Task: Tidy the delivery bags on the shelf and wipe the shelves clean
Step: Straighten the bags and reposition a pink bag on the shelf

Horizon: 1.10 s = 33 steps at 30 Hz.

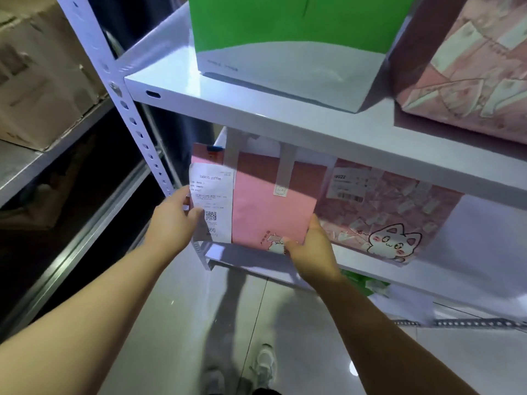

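Observation:
A small pink paper bag (268,206) with a white receipt (212,203) on its front stands at the left end of the lower white shelf (470,280). My left hand (171,220) grips the bag's left edge, thumb on the receipt. My right hand (310,246) holds its lower right corner. Right of it stands a larger pink bag (385,212) printed with a cartoon cat. On the upper shelf (256,109) stand a green and white bag (285,44) and another pink patterned bag (470,67).
The perforated white upright post (128,109) of the rack runs down on the left. Cardboard boxes (37,69) sit on a grey metal shelf further left. A green item (359,280) shows under the lower shelf. Below are a glossy tiled floor and my shoe (265,363).

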Available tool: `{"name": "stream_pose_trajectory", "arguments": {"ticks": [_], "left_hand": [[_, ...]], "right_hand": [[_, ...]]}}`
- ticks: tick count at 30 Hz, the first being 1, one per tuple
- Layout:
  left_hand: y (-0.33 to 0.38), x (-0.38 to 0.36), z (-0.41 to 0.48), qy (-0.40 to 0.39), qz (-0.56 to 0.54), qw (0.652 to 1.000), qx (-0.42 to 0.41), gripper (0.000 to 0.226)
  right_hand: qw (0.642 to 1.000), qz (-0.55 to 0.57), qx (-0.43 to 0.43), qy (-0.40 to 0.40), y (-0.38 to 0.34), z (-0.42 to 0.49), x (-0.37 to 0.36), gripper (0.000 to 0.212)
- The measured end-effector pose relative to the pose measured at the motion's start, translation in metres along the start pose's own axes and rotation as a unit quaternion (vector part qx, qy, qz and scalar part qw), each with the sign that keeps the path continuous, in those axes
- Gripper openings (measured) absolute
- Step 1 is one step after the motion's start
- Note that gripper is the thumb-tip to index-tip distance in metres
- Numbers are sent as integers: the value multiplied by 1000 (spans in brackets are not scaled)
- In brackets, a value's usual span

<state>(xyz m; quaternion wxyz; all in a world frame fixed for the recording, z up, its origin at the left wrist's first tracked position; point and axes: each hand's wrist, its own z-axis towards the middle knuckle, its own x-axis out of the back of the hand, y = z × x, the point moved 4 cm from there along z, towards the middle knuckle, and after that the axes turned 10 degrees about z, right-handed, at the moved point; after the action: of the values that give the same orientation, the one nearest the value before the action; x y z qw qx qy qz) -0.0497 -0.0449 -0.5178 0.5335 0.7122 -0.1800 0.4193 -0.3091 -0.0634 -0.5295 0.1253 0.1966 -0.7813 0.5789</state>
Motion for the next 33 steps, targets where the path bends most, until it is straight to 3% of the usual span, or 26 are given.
{"name": "stream_pose_trajectory", "arguments": {"ticks": [11,15,21,24,28,33], "left_hand": [[-17,-30,59,-118,-13,990,-81,51],[-23,-38,78,-149,-6,986,-76,49],[-22,-38,77,-161,-19,983,-91,63],[-24,-30,68,-128,-12,987,-91,49],[-27,-26,46,-119,-33,990,-63,46],[-28,-41,9,-159,-36,985,-48,49]], "right_hand": [[997,15,-44,61,8,32,-25,69],[995,16,-50,86,5,44,-28,73],[994,6,-62,94,10,40,-29,71],[992,14,-60,107,11,31,-28,75],[983,-25,-46,175,15,6,-18,55],[986,-26,-32,159,34,-25,-6,6]]}}
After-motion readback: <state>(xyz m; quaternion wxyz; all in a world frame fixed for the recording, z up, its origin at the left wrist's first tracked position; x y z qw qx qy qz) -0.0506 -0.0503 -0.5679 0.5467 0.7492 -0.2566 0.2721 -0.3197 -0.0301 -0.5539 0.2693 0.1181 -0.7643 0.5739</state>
